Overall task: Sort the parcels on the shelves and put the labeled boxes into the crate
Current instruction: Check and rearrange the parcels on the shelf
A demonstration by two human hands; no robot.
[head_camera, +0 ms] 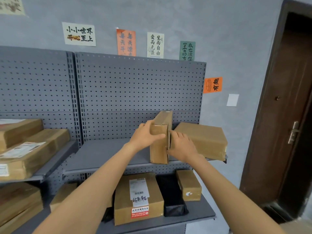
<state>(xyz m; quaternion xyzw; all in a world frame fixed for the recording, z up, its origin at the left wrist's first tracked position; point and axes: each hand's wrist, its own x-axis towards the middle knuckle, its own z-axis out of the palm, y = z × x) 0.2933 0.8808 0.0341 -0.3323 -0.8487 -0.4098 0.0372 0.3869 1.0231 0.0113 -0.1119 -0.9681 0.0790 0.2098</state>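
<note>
Head view: left hand [146, 135] and right hand [181, 143] are clamping the upright box [159, 149], standing on end on the upper shelf [104, 152]; judging it best to be squeezing both sides evenly while turning it for a label. Lower shelf [199, 215] is carrying three cardboard boxes [138, 200] and a black parcel [172, 198]; upper shelf is carrying two, the flat box [200, 139] included.

Fingertips of right hand [182, 144] hidden behind upright box [159, 150], left boxes [22, 159] edge-cropped
</note>
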